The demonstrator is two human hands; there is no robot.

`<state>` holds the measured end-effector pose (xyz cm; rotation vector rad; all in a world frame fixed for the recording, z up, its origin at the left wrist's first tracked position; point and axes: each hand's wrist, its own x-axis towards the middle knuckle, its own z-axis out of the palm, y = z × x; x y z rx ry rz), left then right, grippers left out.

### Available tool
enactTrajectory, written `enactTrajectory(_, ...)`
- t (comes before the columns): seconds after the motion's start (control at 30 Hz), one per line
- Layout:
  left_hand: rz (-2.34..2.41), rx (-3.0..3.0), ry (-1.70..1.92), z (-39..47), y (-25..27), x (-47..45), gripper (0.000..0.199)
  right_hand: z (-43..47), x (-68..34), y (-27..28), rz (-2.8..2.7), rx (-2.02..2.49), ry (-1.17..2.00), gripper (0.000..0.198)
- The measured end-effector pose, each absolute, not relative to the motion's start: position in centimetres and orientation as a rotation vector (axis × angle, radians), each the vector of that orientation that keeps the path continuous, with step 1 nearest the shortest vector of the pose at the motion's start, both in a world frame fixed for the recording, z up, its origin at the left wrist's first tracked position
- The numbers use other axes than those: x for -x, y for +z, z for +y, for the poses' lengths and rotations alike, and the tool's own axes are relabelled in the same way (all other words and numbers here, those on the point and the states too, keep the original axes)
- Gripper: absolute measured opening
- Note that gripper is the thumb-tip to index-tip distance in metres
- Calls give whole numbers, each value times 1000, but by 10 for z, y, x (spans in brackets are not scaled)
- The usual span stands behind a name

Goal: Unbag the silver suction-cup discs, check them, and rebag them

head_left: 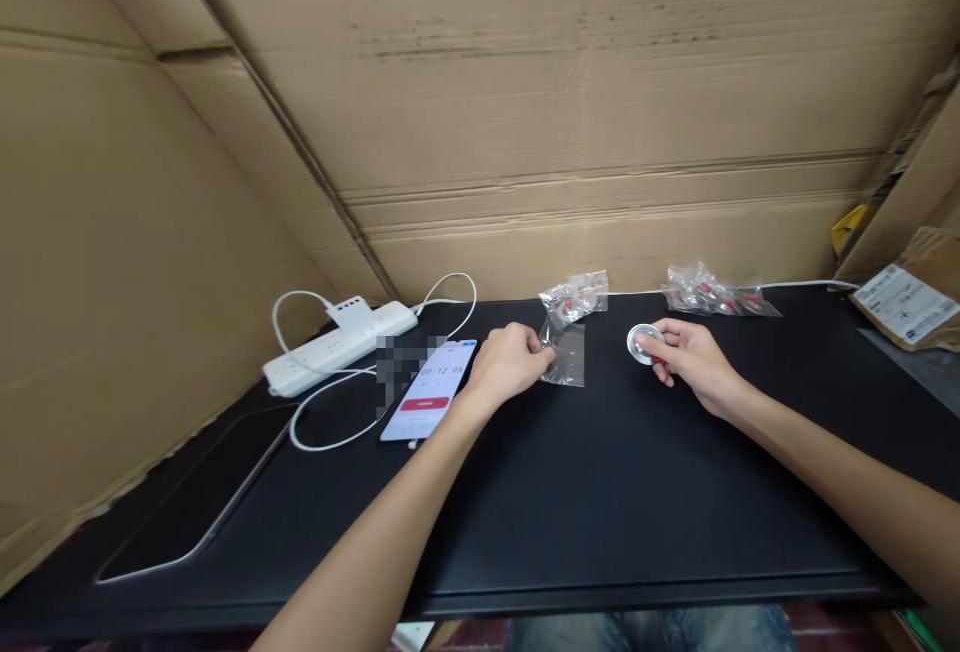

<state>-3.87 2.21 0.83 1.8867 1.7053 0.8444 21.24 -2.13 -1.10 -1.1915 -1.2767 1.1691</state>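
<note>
My right hand (pixel 694 362) grips a round, silvery metal disc (pixel 639 352) by its edge, thumb on its face, and a bit of red shows by the fingers. What kind of piece the disc is I cannot tell. To the left, my left hand (pixel 511 360) is closed with its fingertips on the edge of a small clear plastic bag (pixel 571 362) lying on the black table. Just behind that bag is a bagged round piece with red marks (pixel 576 304). Several more clear bags with red and silver pieces (pixel 709 294) lie behind my right hand.
A phone (pixel 429 392) showing a timer lies left of my left hand. Beyond it are a white power strip (pixel 341 347) and its looping white cable (pixel 322 448). A dark flat panel (pixel 202 492) is at the left. Cardboard walls (pixel 600 112) surround the black table (pixel 600 512); a labelled package (pixel 907 302) sits right.
</note>
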Motion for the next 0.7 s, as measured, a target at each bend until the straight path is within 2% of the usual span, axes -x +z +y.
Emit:
enactTrajectory(0.1, 1825, -1982, 791, 17, 6, 38, 37, -22, -210, -12, -1293, 1206, 1152, 36)
enactTrajectory(0.27, 1901, -1959, 1049, 9, 11, 34, 46, -21, -211, -15, -1324, 1216, 1124, 34)
enactTrajectory(0.37, 1761, -2100, 1173, 2, 17, 27, 40, -21, -209, -17, -1373, 1217, 1085, 33)
enactTrajectory(0.5, 1271, -2211, 1134, -14, 20, 6, 18, -25, -202, -17, -1452, 1153, 1089, 33)
enactTrajectory(0.7, 911, -2076, 990, -30, 6, -14, 21, -34, -190, -15, -1475, 1038, 1191, 35)
